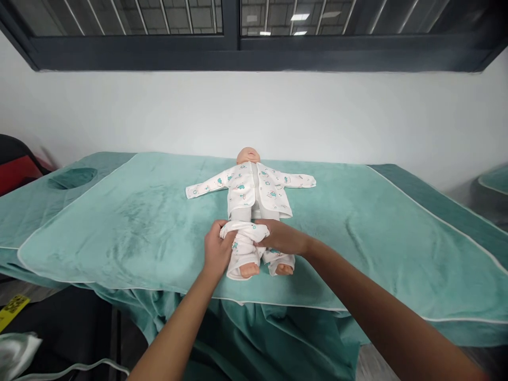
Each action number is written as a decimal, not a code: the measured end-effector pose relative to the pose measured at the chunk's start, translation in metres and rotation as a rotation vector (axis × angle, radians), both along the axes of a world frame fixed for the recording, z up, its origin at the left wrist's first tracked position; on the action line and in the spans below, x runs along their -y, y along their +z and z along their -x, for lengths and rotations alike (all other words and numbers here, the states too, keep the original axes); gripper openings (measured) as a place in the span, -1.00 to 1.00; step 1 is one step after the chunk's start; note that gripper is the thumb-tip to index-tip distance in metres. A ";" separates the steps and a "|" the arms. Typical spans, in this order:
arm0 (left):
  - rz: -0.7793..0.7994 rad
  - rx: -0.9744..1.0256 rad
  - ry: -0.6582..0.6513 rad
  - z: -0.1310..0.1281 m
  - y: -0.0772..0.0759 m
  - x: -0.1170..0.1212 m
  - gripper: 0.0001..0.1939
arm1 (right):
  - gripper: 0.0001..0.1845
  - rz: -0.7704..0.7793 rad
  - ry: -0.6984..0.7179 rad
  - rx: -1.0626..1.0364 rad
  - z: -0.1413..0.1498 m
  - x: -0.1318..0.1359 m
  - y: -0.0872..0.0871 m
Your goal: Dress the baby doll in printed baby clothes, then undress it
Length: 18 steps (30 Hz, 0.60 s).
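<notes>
A baby doll [248,155] lies on its back, head toward the wall, feet toward me. It wears a white printed jacket [241,189], its sleeves spread out sideways and its front edges slightly apart. White printed baby pants [243,246] are bunched around the doll's lower legs, with both feet sticking out of the leg openings. My left hand [219,246] is closed on the left side of the pants' waistband. On the other side, my right hand [282,237] grips the waistband too, its fingertips partly hidden by the cloth. The grey-white upper legs show between jacket and pants.
A green plush cover [119,227] with white piping lies over the bed, which has a face hole [73,178] at the left. Behind it stand a white wall [254,111] and a dark window frame [254,51]. A black chair [71,328] is at the lower left.
</notes>
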<state>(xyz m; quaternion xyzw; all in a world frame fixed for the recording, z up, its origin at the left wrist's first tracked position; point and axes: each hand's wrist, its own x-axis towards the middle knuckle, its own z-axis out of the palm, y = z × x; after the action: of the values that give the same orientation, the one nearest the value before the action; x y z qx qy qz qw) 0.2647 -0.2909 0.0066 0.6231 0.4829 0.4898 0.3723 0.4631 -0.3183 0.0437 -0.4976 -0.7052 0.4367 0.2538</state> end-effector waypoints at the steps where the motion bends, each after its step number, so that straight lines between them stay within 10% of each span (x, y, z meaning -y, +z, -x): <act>1: -0.007 0.007 -0.017 -0.001 0.001 -0.004 -0.89 | -0.71 0.000 -0.003 -0.006 0.000 0.000 0.000; 18: 0.180 0.120 -0.112 0.005 0.010 -0.051 -0.57 | -0.73 -0.110 -0.367 0.130 0.006 -0.001 -0.002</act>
<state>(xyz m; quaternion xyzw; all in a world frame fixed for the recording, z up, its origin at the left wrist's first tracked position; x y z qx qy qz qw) 0.2600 -0.2394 0.0166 0.5827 0.4660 0.4596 0.4818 0.4569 -0.3172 0.0412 -0.6302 -0.6404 0.3108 0.3100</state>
